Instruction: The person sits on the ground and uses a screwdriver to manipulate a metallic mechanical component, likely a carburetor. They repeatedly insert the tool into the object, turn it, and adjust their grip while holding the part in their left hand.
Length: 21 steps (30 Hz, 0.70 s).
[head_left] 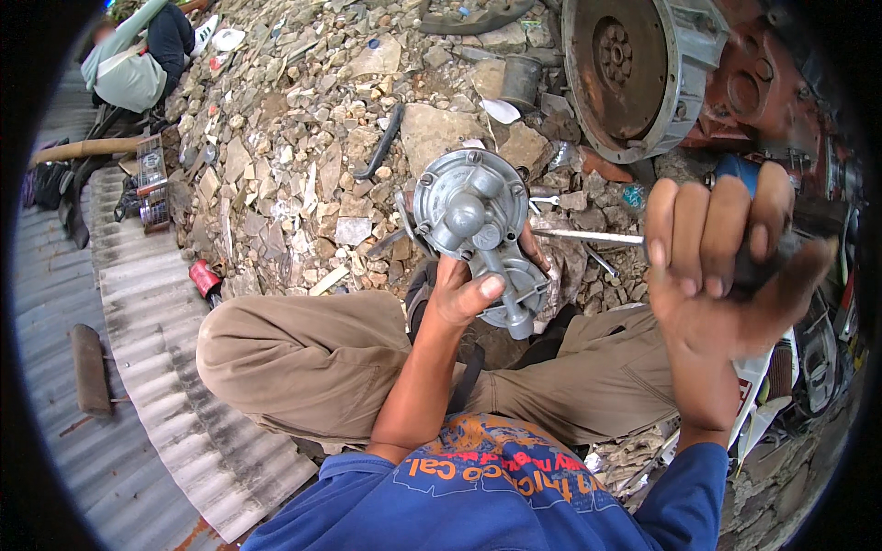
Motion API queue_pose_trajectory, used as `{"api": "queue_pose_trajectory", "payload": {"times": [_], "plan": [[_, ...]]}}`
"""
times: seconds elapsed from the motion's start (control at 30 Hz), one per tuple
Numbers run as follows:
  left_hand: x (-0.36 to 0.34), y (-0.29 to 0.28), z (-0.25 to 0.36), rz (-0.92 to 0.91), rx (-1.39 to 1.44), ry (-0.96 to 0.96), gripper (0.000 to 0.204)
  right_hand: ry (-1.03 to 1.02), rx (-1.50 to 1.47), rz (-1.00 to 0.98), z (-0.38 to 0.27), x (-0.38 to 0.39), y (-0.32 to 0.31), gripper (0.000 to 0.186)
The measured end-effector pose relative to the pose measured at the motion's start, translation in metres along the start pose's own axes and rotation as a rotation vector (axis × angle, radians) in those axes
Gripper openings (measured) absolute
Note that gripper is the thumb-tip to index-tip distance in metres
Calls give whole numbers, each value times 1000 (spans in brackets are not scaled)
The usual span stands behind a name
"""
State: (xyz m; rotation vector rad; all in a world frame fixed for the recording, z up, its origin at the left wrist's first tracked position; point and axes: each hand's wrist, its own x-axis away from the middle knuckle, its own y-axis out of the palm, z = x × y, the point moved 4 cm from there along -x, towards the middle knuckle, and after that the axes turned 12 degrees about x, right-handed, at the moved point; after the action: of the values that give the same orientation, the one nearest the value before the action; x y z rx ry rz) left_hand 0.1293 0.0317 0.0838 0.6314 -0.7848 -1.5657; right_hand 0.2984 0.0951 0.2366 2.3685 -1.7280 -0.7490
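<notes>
We held the casting (467, 220) in our left hand (464, 296), thumb over its lower part and fingers wrapped behind, above our bent legs (308, 363) and the stony ground (299, 165). Our right hand (726, 262), blurred, was curled around the handle end of a tool (588, 237). Its slim shaft pointed left and ended at the casting's right side; whether they touched, we could not tell. A wrench (602, 261) lay on the stones between our hands. Past our right hand, toward the ground's far right corner, stood an engine (680, 73). On our left, a red can (204, 277) lay near the sheet's (175, 321) right edge, and another person (138, 69) sat beyond its far end.
</notes>
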Motion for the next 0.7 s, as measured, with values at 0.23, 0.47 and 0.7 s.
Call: {"api": "queue_pose_trajectory", "payload": {"times": [0.23,0.47,0.7], "plan": [[7,-4,-1,39,-6,-58,80,46,113,31,-4,15,17,49],[11,-8,-1,51,-38,-67,80,23,148,-32,-4,17,20,50],[11,-9,1,41,-99,-50,77,-52,146,-162,3,20,22,45]]}}
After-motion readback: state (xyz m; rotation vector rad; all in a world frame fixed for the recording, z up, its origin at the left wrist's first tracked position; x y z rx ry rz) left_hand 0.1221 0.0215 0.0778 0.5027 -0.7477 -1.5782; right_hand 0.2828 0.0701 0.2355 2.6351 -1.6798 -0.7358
